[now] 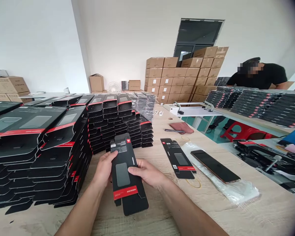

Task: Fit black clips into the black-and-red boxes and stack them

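A flat black box (124,173) with a red band, a clear window and open end flaps is held above the wooden table. My left hand (104,167) grips its left edge, thumb on the front face. My right hand (146,172) holds the right edge, its thumb lying near the window. To the right, a second flat black box (178,157) lies on the table. Beside that, a dark phone (215,165) rests on a clear plastic bag (245,191). Tall stacks of opened black boxes (54,157) stand at the left and behind the held box.
A brown cloth (183,127) and a black pen (174,130) lie farther back on the table (162,213). Cardboard cartons (178,82) are piled by the wall. At the right, a person in black (270,75) bends behind stacked dark packages (255,101). A red stool (238,129) stands below.
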A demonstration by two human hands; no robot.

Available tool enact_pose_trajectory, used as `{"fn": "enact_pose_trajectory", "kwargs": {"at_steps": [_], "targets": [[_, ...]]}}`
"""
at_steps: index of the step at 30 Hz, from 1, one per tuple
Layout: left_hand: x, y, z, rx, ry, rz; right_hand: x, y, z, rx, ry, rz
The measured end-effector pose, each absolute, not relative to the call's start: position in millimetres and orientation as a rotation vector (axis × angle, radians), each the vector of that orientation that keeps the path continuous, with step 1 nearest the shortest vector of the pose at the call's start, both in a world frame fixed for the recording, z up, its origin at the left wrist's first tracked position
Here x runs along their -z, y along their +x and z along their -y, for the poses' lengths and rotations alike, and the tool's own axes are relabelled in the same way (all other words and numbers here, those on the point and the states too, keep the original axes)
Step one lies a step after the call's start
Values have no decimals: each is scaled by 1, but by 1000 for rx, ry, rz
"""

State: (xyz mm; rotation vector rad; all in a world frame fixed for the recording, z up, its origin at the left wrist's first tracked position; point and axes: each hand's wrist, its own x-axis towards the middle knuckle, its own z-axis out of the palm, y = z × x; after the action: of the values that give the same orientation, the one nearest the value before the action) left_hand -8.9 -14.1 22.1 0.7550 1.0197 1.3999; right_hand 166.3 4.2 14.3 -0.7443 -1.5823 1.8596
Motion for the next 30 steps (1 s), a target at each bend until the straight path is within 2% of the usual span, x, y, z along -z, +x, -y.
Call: {"fn": "enact_pose_trajectory", "kwargs": {"at_steps": [2, 7, 11, 20, 30], "targets": [[-22, -11, 13, -1404, 784, -1074, -11, 168, -7, -1837, -815, 1629], [-12, -5, 12, -1378, 1099, -1274, -9, 174, -21, -1466, -950, 1497], [-10, 0, 14, -1345, 1203, -1275, -12, 176, -25, -1496, -901, 1466], [-14, -3, 15, -1370, 1129, -952, -12, 168, -23, -1629, -885, 1439], [-23, 4, 25, -1210, 1133, -798, -16, 180, -31, -1297, -835, 1401]]}}
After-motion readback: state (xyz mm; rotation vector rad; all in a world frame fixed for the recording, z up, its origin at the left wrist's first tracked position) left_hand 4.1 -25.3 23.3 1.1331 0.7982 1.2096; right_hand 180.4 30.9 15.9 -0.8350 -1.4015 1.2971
